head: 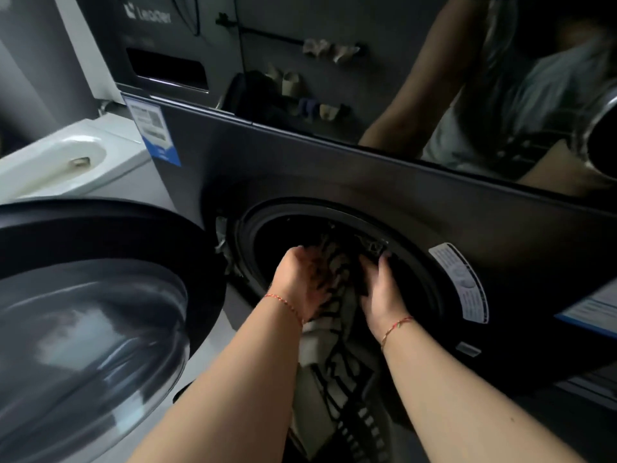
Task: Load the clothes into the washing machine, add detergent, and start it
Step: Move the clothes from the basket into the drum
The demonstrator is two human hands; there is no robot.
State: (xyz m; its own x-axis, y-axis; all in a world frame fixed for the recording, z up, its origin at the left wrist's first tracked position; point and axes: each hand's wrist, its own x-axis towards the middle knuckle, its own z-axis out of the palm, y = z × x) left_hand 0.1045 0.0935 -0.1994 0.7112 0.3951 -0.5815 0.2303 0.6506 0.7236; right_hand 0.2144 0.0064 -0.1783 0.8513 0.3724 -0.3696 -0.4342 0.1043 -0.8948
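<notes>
A dark grey front-loading washing machine (367,182) fills the view, its round drum opening (267,235) in the middle. The glass door (100,329) hangs open to the left. A pale garment with black stripes (337,362) trails from below between my forearms up into the opening. My left hand (300,282) grips the striped cloth at the drum's mouth. My right hand (380,292) presses against the same cloth and a dark piece beside it, fingers curled into the fabric. The inside of the drum is too dark to make out.
The detergent drawer slot (167,70) is a dark recess at the machine's upper left. A white sink (66,158) stands to the left of the machine. Stickers (464,282) sit right of the opening. The glossy top panel reflects a person and hanging items.
</notes>
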